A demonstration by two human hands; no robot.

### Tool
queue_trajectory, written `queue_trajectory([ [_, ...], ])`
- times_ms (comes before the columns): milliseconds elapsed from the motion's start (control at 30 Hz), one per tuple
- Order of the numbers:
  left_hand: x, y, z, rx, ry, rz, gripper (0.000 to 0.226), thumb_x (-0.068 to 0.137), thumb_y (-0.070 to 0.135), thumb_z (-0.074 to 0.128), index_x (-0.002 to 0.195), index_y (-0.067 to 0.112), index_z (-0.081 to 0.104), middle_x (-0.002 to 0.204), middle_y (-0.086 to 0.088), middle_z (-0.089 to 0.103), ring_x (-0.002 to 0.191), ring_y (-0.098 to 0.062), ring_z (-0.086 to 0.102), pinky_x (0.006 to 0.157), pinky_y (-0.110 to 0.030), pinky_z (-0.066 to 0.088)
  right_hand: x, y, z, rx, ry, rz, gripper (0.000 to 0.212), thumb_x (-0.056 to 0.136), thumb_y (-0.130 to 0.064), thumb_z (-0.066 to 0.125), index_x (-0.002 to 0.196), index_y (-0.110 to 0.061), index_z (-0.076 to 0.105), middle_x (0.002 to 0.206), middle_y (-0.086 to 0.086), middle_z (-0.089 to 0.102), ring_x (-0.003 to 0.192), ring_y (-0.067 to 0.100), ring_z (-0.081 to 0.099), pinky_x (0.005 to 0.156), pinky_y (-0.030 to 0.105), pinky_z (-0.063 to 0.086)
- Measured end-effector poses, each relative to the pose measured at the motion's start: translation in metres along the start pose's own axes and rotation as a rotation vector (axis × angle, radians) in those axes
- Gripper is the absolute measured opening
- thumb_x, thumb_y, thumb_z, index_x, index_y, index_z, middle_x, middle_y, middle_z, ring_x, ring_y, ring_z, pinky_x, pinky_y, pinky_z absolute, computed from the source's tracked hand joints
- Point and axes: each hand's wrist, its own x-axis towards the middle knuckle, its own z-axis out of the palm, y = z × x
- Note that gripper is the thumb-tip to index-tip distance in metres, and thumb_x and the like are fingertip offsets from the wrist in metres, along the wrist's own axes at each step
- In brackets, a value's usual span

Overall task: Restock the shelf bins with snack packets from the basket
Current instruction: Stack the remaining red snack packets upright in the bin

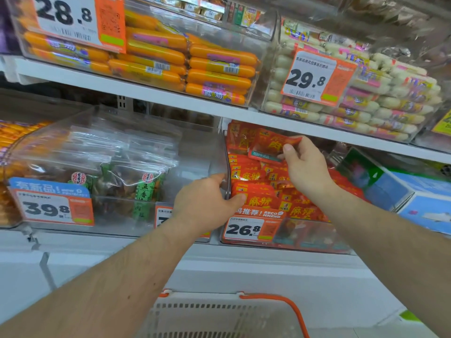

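at the bottom centre of the frame, a white basket [219, 315] with an orange handle sits below the shelf. above it, at mid-frame, the left hand [207, 201] grips the clear side wall of the bin of red snack packets [314, 242], thumb on a front packet. just right of centre, the right hand [305, 167] pinches a single red packet [268, 147] over the heap in that bin. farther up, bins of orange sausages [170, 62] and pale sausages [366, 101] fill the upper shelf.
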Motion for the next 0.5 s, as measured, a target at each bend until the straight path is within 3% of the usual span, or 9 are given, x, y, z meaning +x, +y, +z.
queue_trajectory([
  [200,0.002,-0.003,0.003,0.035,0.006,0.012,0.051,0.085,0.066,0.055,0.126,0.036,0.057,0.120,0.012,0.067,0.107,-0.017,0.063,0.082,-0.030,0.049,0.004,-0.007,0.006,-0.078,-0.055,-0.034,0.012,0.103,-0.028,0.044,0.108,-0.021,0.053,0.108,0.002,0.065,0.101,0.019,0.058,0.082,0.030,0.040],
  [500,0.003,-0.002,0.004,0.055,-0.002,0.019,0.048,0.086,0.065,0.054,0.126,0.038,0.055,0.120,0.013,0.067,0.106,-0.015,0.064,0.080,-0.029,0.049,0.020,-0.022,0.019,-0.260,-0.146,-0.167,0.017,0.103,-0.027,0.045,0.094,-0.015,0.051,0.093,0.001,0.055,0.086,0.017,0.048,0.069,0.023,0.030],
])
